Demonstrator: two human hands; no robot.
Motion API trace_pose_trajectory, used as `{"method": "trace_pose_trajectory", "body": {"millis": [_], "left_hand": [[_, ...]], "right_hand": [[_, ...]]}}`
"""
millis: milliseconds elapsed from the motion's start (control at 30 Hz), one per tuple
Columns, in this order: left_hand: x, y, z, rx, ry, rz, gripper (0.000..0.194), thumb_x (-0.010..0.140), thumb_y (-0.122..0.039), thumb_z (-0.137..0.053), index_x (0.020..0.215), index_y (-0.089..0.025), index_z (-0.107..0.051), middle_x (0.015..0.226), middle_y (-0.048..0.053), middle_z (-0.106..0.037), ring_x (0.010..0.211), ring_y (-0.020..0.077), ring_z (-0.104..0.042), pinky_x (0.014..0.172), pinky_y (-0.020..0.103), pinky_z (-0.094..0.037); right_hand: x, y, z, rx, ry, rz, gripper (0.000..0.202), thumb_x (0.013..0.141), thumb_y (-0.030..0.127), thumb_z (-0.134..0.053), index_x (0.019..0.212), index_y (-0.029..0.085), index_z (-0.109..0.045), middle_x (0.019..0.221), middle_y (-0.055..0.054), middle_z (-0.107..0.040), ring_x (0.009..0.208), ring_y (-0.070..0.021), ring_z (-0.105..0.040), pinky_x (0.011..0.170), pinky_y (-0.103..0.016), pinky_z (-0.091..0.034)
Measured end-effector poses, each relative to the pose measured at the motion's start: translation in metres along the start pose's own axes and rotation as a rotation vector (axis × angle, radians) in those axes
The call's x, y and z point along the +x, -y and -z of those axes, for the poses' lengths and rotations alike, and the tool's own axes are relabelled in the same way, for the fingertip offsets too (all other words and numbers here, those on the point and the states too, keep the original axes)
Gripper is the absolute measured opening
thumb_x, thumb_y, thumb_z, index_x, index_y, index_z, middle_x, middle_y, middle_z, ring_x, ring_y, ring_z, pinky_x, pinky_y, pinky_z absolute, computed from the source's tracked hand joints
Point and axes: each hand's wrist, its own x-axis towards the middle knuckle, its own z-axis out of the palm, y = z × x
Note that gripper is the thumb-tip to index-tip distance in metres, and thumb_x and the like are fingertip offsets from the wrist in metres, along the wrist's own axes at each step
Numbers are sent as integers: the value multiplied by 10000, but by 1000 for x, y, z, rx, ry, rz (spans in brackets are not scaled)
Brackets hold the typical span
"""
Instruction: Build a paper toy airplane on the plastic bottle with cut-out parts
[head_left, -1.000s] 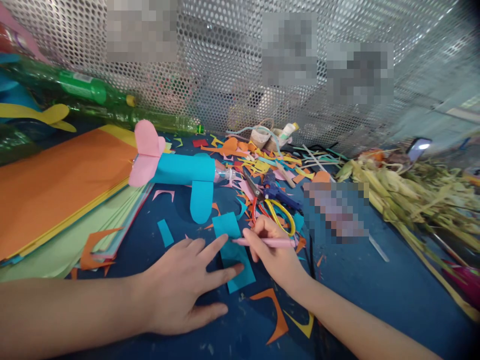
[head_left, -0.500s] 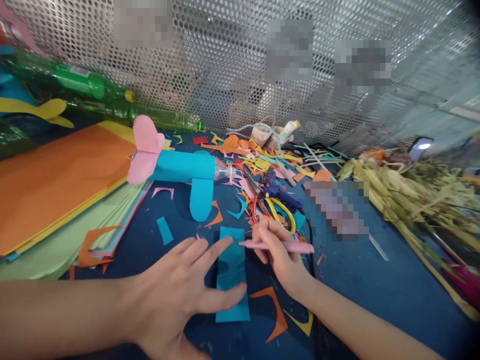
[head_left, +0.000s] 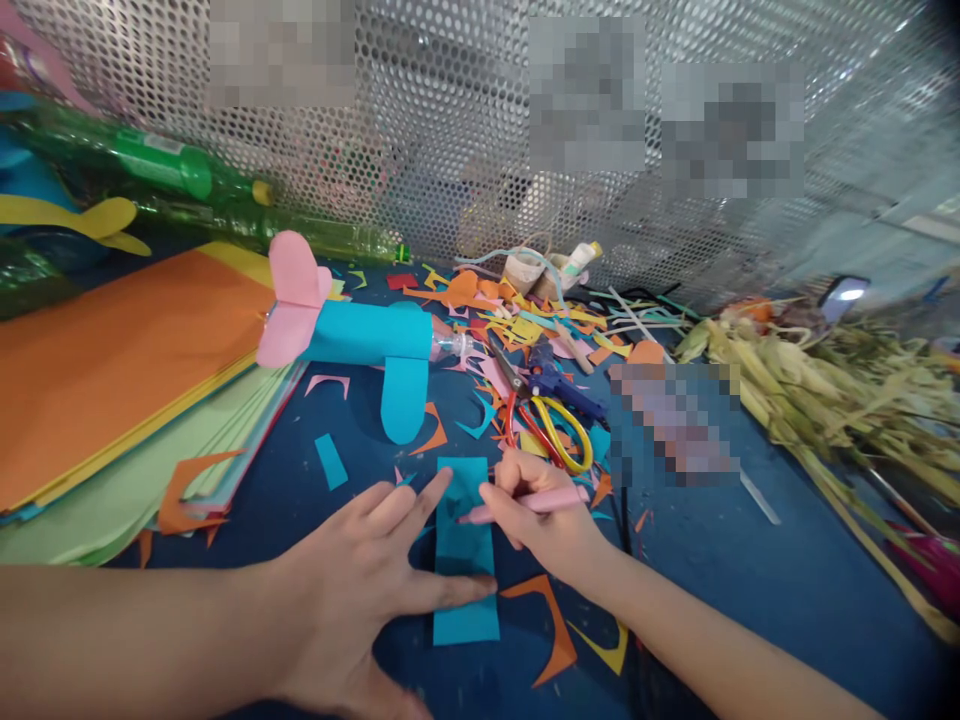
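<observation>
Spread out flat, my left hand (head_left: 367, 570) presses on a blue paper strip (head_left: 465, 625) with its index finger near the top and its thumb across the lower part. My right hand (head_left: 544, 510) is closed round a pink marker (head_left: 559, 498), whose tip points at the upper middle of the strip. Just beyond lies a toy plane (head_left: 367, 335) made of a clear bottle wrapped in blue paper, with blue wings and a pink paper tail. Scissors (head_left: 566, 435) with red and yellow handles and a blue glue gun (head_left: 562, 385) lie beyond my right hand.
Stacked coloured paper (head_left: 135, 360) is at the left, with green plastic bottles (head_left: 172, 165) behind it. Paper scraps (head_left: 517, 320) litter the middle, and an orange offcut (head_left: 551, 630) lies near the strip. Dried corn husks (head_left: 810, 400) lie at the right. A perforated metal panel (head_left: 450, 120) stands behind.
The marker tip has moved left and down, from the strip's right edge onto its upper middle. My left index fingertip has shifted slightly left, and my thumb slightly down.
</observation>
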Motion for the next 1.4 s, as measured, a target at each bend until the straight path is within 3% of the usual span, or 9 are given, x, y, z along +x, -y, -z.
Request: {"method": "trace_pose_trajectory", "body": {"millis": [167, 667, 1067, 1400], "left_hand": [[-1, 0, -1, -29, -25, 5, 781, 571, -814, -480, 1287, -522, -371, 1491, 77, -179, 976, 293, -480, 861, 501, -368], [-1, -2, -3, -14, -46, 12, 760, 575, -818, -470, 1274, -534, -379, 1489, 73, -204, 1000, 301, -467, 852, 506, -384], [0, -4, -1, 6, -32, 24, 775, 561, -802, -512, 1276, -542, -363, 1491, 82, -186, 982, 307, -479, 826, 509, -401], [0, -5, -2, 44, -71, 12, 752, 580, -801, -496, 1273, -533, -381, 1490, 72, -199, 960, 294, -476, 822, 495, -404]], "right_hand": [[2, 7, 0, -34, 38, -77, 300, 863, 293, -524, 623, 211, -362, 454, 96, -389, 382, -56, -372, 422, -206, -339], [3, 9, -2, -87, 33, -88, 288, 859, 293, -522, 632, 214, -363, 471, 82, -414, 408, -70, -382, 437, -212, -331], [4, 7, -5, -48, -24, -70, 239, 866, 340, -530, 714, 220, -390, 535, 74, -432, 471, -87, -402, 479, -220, -346], [5, 5, -8, -215, -153, -15, 229, 839, 325, -571, 716, 218, -410, 551, 77, -377, 475, -83, -362, 443, -214, -271]]}}
